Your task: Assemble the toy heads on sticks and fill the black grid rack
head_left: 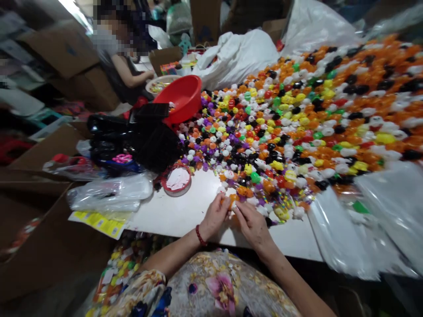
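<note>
Both hands meet over the front edge of the white table, fingers pinched close together. My left hand (214, 216), with a dark red bead bracelet at the wrist, is closed on a small orange plastic piece (233, 199). The fingertips of my right hand (254, 223) pinch a small white bit (234, 205) against that orange piece; whether the two are joined I cannot tell. Just beyond my fingers spreads a big heap of small plastic figures (264, 145) in orange, white, black, yellow, green, red and purple.
A round red-rimmed container (176, 187) stands on the white table (158, 215). Behind it are black plastic bags (142, 141) and a red basin (185, 99). Clear bags lie left (112, 193) and right (343, 233). Cardboard boxes (42, 229) stand left; another person (124, 66) works behind.
</note>
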Tool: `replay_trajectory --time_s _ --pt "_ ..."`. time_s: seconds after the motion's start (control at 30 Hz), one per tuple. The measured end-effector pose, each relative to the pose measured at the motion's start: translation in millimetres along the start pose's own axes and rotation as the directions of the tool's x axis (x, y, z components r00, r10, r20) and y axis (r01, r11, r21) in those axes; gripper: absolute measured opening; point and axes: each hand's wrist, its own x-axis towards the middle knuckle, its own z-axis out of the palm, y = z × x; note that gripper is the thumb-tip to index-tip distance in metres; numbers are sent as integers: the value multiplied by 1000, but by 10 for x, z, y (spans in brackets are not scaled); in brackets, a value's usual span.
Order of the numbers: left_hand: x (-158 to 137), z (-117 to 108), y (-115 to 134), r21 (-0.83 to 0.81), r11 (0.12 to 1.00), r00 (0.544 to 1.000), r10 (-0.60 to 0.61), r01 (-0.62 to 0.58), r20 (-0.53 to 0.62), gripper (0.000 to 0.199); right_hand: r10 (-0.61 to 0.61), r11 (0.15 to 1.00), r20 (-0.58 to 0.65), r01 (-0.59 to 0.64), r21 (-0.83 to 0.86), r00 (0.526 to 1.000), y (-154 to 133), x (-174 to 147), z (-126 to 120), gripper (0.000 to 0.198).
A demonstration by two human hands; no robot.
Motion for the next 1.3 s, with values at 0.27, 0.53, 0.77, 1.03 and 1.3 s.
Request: replay_trajectory --time_s 0.27,0.53,0.77,1.03,1.3 --pt "44 -277 -80 279 960 993 -59 27 105 42 93 981 219 -127 146 971 250 -100 202 42" --pt "370 -1304 541 898 433 681 637 71 -361 14 483 627 454 -657 418 749 207 -312 453 58" --pt "519 -1908 987 845 121 601 650 521 -464 16 469 691 349 -583 427 811 270 -136 375 58" --pt "458 -1930 1011 867 13 678 618 498 -398 16 539 600 365 -650 466 759 275 -66 408 44" --pt "418 -1899 937 889 -22 727 585 457 -359 20 531 712 246 -585 389 811 269 -147 471 40"
